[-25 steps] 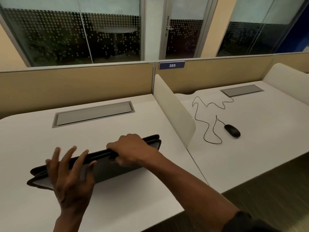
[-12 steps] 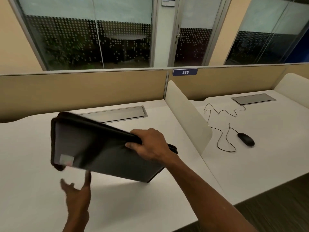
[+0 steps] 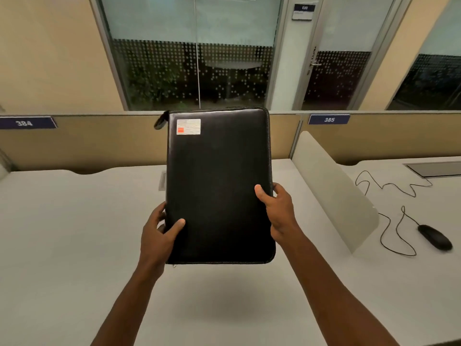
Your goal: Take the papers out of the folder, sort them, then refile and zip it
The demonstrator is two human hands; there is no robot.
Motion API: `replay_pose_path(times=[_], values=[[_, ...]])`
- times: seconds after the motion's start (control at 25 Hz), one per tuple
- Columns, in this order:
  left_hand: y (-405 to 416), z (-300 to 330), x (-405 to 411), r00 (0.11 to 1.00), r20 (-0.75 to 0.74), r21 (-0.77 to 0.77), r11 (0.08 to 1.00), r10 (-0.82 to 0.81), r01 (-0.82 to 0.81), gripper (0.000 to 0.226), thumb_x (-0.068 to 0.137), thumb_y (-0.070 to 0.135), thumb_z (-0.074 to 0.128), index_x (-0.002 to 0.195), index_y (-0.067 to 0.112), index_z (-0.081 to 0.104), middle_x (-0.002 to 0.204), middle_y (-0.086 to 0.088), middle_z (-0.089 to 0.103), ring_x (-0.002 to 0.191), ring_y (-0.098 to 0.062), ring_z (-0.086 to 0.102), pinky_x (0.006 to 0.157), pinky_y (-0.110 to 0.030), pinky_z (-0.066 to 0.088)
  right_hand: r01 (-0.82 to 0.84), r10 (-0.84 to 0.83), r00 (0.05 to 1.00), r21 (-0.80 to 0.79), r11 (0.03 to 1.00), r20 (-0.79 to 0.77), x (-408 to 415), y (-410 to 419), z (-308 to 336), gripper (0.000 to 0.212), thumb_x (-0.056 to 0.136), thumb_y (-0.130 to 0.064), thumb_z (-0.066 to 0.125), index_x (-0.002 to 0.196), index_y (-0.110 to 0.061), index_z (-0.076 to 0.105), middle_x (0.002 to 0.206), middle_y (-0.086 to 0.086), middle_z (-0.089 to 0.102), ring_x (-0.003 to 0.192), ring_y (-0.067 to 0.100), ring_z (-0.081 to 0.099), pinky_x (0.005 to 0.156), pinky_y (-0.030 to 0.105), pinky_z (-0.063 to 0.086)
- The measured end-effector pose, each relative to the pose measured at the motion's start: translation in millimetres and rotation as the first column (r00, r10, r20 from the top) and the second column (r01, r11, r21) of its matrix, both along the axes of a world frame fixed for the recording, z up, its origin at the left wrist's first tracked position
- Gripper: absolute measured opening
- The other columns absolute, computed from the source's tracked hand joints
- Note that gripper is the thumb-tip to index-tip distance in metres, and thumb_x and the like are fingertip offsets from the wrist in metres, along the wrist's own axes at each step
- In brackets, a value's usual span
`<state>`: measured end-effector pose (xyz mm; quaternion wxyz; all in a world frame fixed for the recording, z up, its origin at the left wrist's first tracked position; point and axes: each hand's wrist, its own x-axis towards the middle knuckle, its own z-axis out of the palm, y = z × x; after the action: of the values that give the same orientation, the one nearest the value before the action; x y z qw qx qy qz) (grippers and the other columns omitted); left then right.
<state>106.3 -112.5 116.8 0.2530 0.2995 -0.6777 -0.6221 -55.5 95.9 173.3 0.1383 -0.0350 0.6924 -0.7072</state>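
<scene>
A black zip folder [image 3: 219, 181] is held upright in the air above the white desk [image 3: 74, 245], its flat face towards me. A white and red sticker [image 3: 188, 126] sits near its top left corner, and a strap loop [image 3: 161, 121] hangs off that corner. The zip edge looks closed all round; no papers show. My left hand [image 3: 159, 233] grips the lower left edge, thumb on the face. My right hand [image 3: 277, 208] grips the right edge, thumb on the face.
A white divider panel [image 3: 334, 193] separates this desk from the one on the right, where a black mouse [image 3: 435, 237] lies with its looping cable [image 3: 391, 221]. A beige partition [image 3: 99, 141] with number plates runs along the back. A metal cable hatch [image 3: 162, 181] peeks out behind the folder.
The folder went from lying on the desk to being lifted and turned upright. My left hand, open below it before, now grips its left edge.
</scene>
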Motion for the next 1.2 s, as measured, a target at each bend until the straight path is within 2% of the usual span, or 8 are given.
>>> replay_pose_path(times=[0.12,0.28,0.4,0.56,0.84,1.0,1.12,1.2], values=[[-18,-5,-12,0.998,0.058,-0.057,0.998,-0.007,0.01,0.06,0.089,0.019,0.074,0.143,0.023,0.05,0.135,-0.002,0.059,0.117,-0.028,0.059,0.099,-0.05,0.053,0.066,-0.066,0.997,0.022,0.998,0.043,-19,-18,-24,0.031,0.096,-0.032,0.067,0.123,-0.021,0.058,0.118,-0.002,0.065,0.097,0.016,0.064,0.076,0.031,0.057],[-23,-28,-20,0.99,0.142,-0.083,0.996,0.0,0.012,0.055,0.09,0.019,0.072,0.141,0.023,0.051,0.125,0.004,0.061,0.106,-0.022,0.061,0.096,-0.05,0.055,0.064,-0.072,0.997,0.193,0.979,0.033,-40,-37,-64,0.036,0.093,-0.035,0.068,0.124,-0.019,0.061,0.122,0.003,0.067,0.102,0.023,0.064,0.093,0.044,0.056],[-22,-50,-21,0.978,0.208,-0.104,0.995,0.008,0.013,0.048,0.09,0.019,0.071,0.135,0.023,0.055,0.117,0.004,0.063,0.101,-0.023,0.065,0.09,-0.043,0.058,0.041,-0.018,0.998,0.397,0.917,-0.062,-42,-46,-89,0.038,0.087,-0.048,0.071,0.116,-0.024,0.064,0.115,0.0,0.069,0.099,0.021,0.064,0.087,0.036,0.052],[-15,-79,-21,0.954,0.298,-0.073,0.997,0.019,0.003,0.041,0.091,0.017,0.069,0.13,0.016,0.057,0.111,0.004,0.062,0.098,-0.02,0.063,0.086,-0.029,0.052,-0.042,0.102,0.992,0.591,0.805,-0.069,-41,-51,-126,0.064,0.075,-0.053,0.079,0.128,-0.022,0.058,0.121,-0.003,0.068,0.109,0.024,0.065,0.09,0.032,0.048],[-25,-120,-21,0.918,0.395,-0.059,0.998,-0.009,0.035,0.039,0.091,0.02,0.069,0.127,0.017,0.057,0.114,0.002,0.065,0.099,-0.02,0.063,0.09,-0.035,0.055,-0.112,0.18,0.983,0.652,0.75,-0.037,-42,-52,-175,0.07,0.075,-0.057,0.079,0.13,-0.02,0.056,0.128,0.0,0.067,0.115,0.024,0.064,0.096,0.035,0.05],[-28,-131,-24,0.907,0.422,-0.079,0.996,0.003,0.033,0.037,0.089,0.02,0.07,0.125,0.019,0.059,0.112,0.002,0.067,0.099,-0.02,0.065,0.087,-0.032,0.054,-0.132,0.214,0.976,0.682,0.719,-0.037,-43,-53,-189,0.073,0.075,-0.061,0.078,0.129,-0.017,0.056,0.123,0.005,0.066,0.11,0.026,0.064,0.093,0.036,0.052],[-27,-137,-27,0.896,0.442,-0.097,0.995,0.042,0.001,0.033,0.087,0.021,0.071,0.119,0.019,0.061,0.107,0.001,0.068,0.096,-0.021,0.063,0.085,-0.031,0.053,-0.133,0.263,0.963,0.753,0.644,-0.054,-49,-52,-191,0.075,0.075,-0.067,0.074,0.127,-0.016,0.056,0.12,0.007,0.054,0.107,0.027,0.062,0.093,0.036,0.052],[-27,-143,-30,0.875,0.478,-0.158,0.987,0.08,-0.004,0.035,0.083,0.027,0.072,0.115,0.018,0.063,0.108,-0.002,0.066,0.102,-0.026,0.061,0.09,-0.037,0.054,-0.14,0.3,0.952,0.786,0.602,-0.06,-51,-51,-193,0.074,0.078,-0.067,0.071,0.127,-0.014,0.056,0.119,0.008,0.048,0.108,0.028,0.06,0.093,0.035,0.05]])
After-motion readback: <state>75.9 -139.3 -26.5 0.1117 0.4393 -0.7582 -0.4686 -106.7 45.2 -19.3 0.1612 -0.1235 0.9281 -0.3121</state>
